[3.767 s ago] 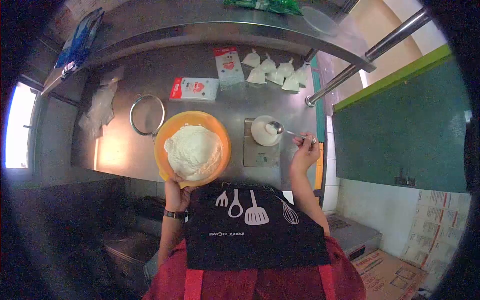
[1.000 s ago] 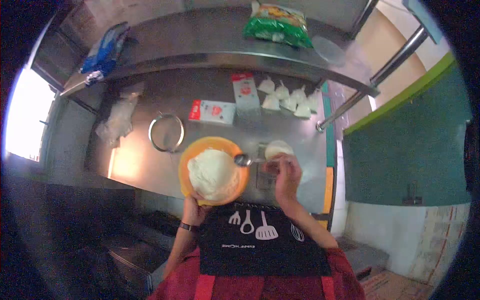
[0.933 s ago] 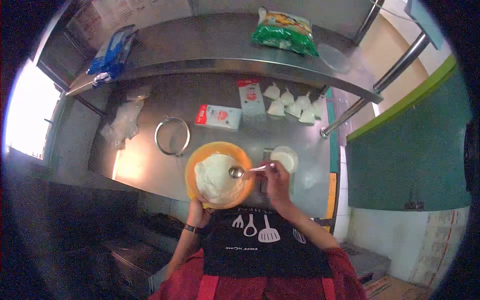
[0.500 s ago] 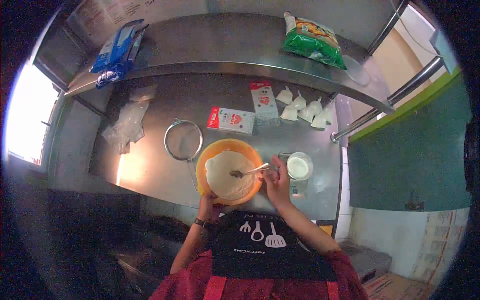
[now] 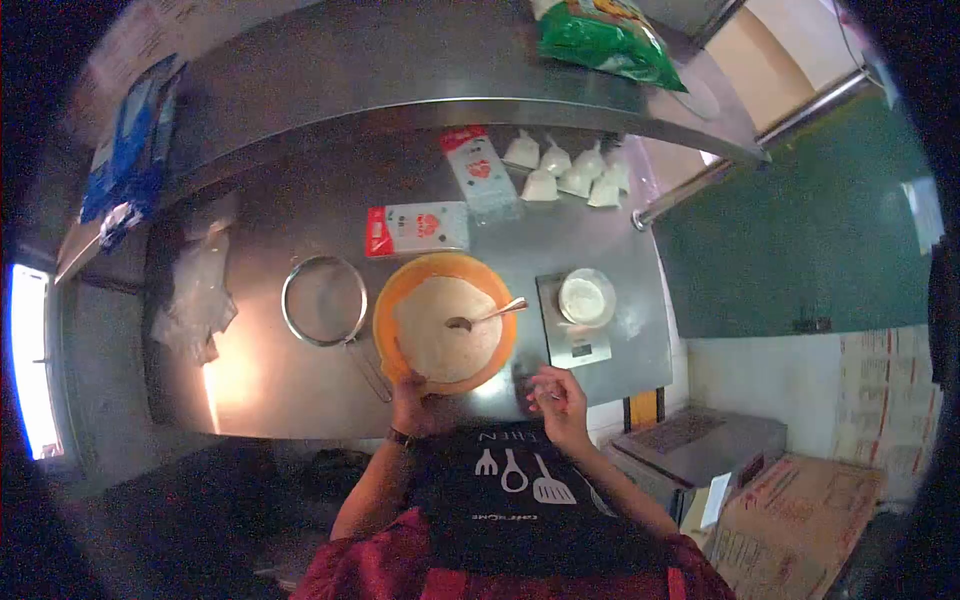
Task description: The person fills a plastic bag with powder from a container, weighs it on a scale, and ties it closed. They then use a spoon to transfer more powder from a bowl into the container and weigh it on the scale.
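Note:
An orange bowl of white powder stands near the counter's front edge. My left hand holds its lower left rim. In the bowl a metal spoon lies in the powder, its handle over the right rim, touched by neither hand. My right hand is off the bowl, to its lower right, with fingers curled loosely; whether it holds anything is too small to tell. Above it, a clear container of white powder sits on a kitchen scale.
A round strainer lies left of the bowl. Behind are two red and white packs, several tied bags of powder and, at left, clear plastic bags. The shelf above holds a green pack and a blue pack.
My right hand has left the spoon handle and moved down and away from the bowl. The camera view has turned, so the counter items appear shifted left.

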Demonstrator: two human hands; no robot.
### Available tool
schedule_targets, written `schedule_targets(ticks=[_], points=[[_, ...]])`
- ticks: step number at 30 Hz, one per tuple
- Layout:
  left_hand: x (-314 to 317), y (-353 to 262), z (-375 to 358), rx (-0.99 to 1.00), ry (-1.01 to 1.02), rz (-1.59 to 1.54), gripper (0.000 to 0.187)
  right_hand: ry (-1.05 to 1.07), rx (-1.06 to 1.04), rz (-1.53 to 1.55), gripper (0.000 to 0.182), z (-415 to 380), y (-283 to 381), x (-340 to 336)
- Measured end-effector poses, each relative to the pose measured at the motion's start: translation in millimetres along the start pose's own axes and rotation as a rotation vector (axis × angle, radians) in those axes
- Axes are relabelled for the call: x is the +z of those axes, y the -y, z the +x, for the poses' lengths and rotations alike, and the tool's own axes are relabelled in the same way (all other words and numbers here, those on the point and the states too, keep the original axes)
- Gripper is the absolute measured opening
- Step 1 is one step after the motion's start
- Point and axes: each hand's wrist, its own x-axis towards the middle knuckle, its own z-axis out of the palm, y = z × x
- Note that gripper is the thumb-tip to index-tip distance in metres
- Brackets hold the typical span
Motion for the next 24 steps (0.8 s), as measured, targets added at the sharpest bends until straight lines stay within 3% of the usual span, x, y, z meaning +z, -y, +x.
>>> schedule_targets(ticks=[1,2,3,5,7,11,13,14,16,17,19,20,21,22,24], points=[[-0.9,-2.3,0.4,-0.033,0.044,-0.082,0.024,-0.007,0.06,0.025,0.03,-1.0,0.7,2.4],[-1.1,-4.4,1.5,-0.046,0.056,-0.083,0.024,-0.035,-0.032,0.016,0.02,-1.6,1.6,7.6],[4.2,-10.6,0.8,-0.039,0.049,0.036,0.026,-0.048,-0.035,0.011,0.02,-0.9,-7.2,0.2],[0.7,-13.7,3.9,-0.028,0.05,0.153,0.028,0.195,-0.139,-0.228,0.014,5.0,-36.0,-19.5],[-6.8,-9.8,6.5,-0.175,-0.165,-0.015,0.037,0.157,-0.139,-0.275,0.017,5.1,-27.7,-11.9],[22.3,-31.9,-22.7,-0.138,-0.017,0.021,0.045,0.045,-0.172,0.07,0.015,6.8,14.3,9.6],[19.2,-35.8,-46.9,0.419,-0.15,0.564,0.048,0.16,-0.018,0.134,0.006,10.5,24.9,0.5],[43.7,-51.8,-60.3,0.433,-0.143,0.563,0.048,0.162,-0.034,0.134,0.006,14.8,31.5,-3.2],[104.3,-83.7,-105.6,0.599,-0.339,0.718,0.048,0.164,0.218,0.445,0.009,16.0,42.4,-9.4],[121.5,-87.6,-111.7,0.599,-0.351,0.72,0.048,0.173,0.226,0.446,0.009,18.6,54.9,-4.6],[153.4,-99.7,-110.2,1.076,-0.141,1.111,0.059,0.029,0.35,0.626,0.015,36.5,83.0,29.2],[159.0,-101.2,-101.1,1.337,-0.016,1.369,0.063,0.303,0.366,0.793,0.021,56.4,64.4,46.1],[160.5,-90.3,-95.1,1.339,-0.022,1.391,0.063,0.579,0.372,0.955,0.028,69.0,44.7,62.6],[162.7,-71.8,-84.9,1.404,0.057,1.496,0.063,0.596,0.371,0.965,0.028,61.7,55.6,75.3],[159.2,-52.8,-76.5,1.469,0.132,1.615,0.064,0.703,0.032,0.73,0.04,27.8,111.8,92.7]])
